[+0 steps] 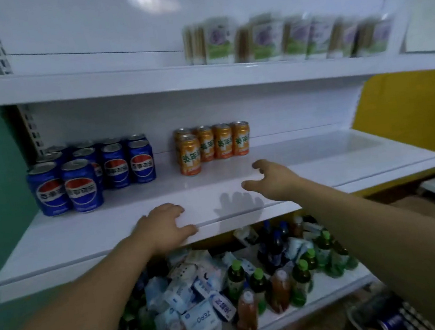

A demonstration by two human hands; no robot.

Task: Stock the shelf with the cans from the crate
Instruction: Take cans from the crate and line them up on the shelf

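Several blue cola cans (85, 176) stand in rows at the left of the white middle shelf (321, 162). Several orange soda cans (215, 144) stand in the shelf's middle, one of them in front of the row. My left hand (168, 228) rests flat on the shelf's front edge and holds nothing. Above the shelf, right of the orange cans, my right hand (272, 178) hovers with its fingers spread and empty. A wire crate (391, 316) with a blue can in it shows at the bottom right corner.
The top shelf carries several green-and-purple cartons (285, 38), blurred. The lower shelf (286, 319) is crowded with green-capped bottles, amber drink bottles and blue-white packets. A green wall stands at the left, a yellow panel at the right.
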